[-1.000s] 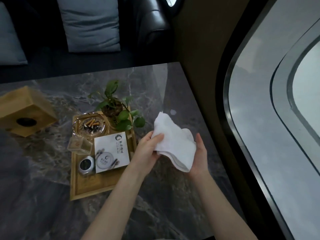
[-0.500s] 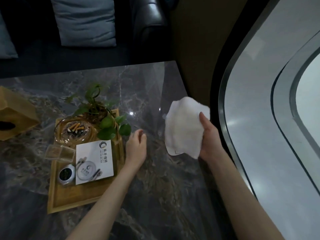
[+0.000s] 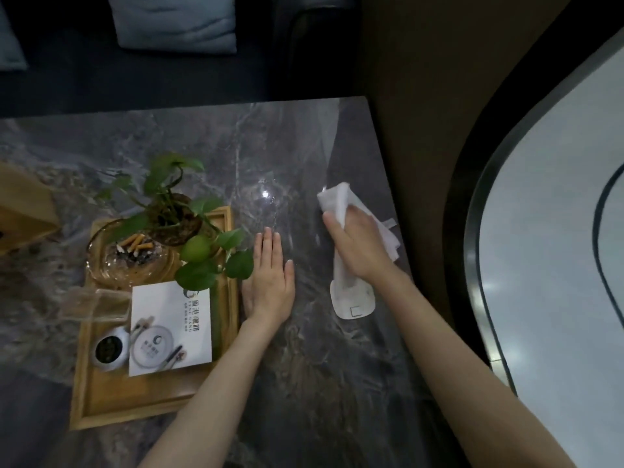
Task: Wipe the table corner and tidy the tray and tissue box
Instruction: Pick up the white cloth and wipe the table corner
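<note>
- The dark marbled tabletop (image 3: 304, 366) runs to a straight right edge and a square far-right corner; beyond that edge lies a dark gap, then a curved pale panel (image 3: 557, 265) with a black rim.
- A bare strip of polished stone lies open between the tray and the right edge; both hands sit in it, with clear surface toward the far corner.
- The right hand (image 3: 358, 244) presses down on a white cloth (image 3: 351, 292), fingers curled over its bunched far end, close to the right edge. The cloth is soft and folded into a long strip, with a small tag at its near end.
- The left hand (image 3: 270, 282) lies flat and open on the stone, fingers together, holding nothing, just beside the tray's right rim.
- The wooden tray (image 3: 148, 403) is a shallow light-wood rectangle with a raised rim, left of the hands.
- In it: a clear glass ashtray (image 3: 128, 258) with cigarette butts, a potted plant (image 3: 175, 214) whose leaves overhang the right rim, a white printed card (image 3: 172, 329), and a small round tin (image 3: 109, 347) with dark contents, possibly tea, though it is too dim to tell.
- A clear box (image 3: 94, 304) overlaps the tray's left rim.
- The wooden tissue box (image 3: 23, 211) stands at the left margin, cut off by the frame, well apart from the hands.
- Dark seating with a grey cushion (image 3: 175, 25) lies beyond the far edge.
</note>
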Motion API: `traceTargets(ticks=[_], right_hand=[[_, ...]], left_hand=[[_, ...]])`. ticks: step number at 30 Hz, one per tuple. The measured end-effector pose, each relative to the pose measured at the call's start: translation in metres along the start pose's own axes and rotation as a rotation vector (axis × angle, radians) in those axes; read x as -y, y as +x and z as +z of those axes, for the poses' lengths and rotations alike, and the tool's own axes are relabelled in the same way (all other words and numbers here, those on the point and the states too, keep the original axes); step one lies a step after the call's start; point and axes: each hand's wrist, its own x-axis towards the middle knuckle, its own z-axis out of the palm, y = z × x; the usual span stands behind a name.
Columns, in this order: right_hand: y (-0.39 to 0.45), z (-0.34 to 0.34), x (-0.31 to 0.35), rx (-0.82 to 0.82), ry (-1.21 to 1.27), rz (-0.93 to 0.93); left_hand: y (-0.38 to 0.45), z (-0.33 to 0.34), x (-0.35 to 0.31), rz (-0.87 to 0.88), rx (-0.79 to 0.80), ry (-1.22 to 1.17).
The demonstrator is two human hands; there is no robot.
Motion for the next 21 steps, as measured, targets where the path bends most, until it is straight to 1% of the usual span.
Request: traceTargets(ticks=[1, 2, 3, 4, 6, 9, 14, 19, 21], right_hand=[[0.000, 0.014, -0.002, 0.084, -0.019, 0.001], [0.000, 0.026, -0.005, 0.130, -0.063, 0.018], [0.000, 0.036, -0.008, 0.125, -0.118, 0.035], [-0.002, 0.043, -0.010, 0.085, -0.178, 0.041], [-0.006, 0.055, -0.014, 0.008, -0.335, 0.005], [-0.005, 0.069, -0.018, 0.005, -0.460, -0.004], [0.002, 0.075, -0.024, -0.051, -0.509, 0.043], [0.022, 0.059, -0.036, -0.103, -0.516, 0.066], [0.035, 0.049, -0.043, -0.112, -0.526, 0.085]], left_hand=[[0.000, 0.000, 0.001, 0.006, -0.007, -0.003], [0.001, 0.001, 0.002, 0.010, -0.020, -0.007], [0.001, 0.002, 0.003, 0.014, -0.034, -0.009], [0.001, 0.003, 0.003, 0.015, -0.043, -0.020], [0.002, 0.004, 0.003, 0.012, -0.054, -0.049], [0.003, 0.005, 0.004, 0.013, -0.044, -0.021], [0.004, 0.013, 0.010, 0.010, -0.054, 0.084], [0.003, 0.010, 0.007, 0.004, -0.033, 0.051], [0.004, 0.009, 0.005, 0.003, -0.051, 0.037]])
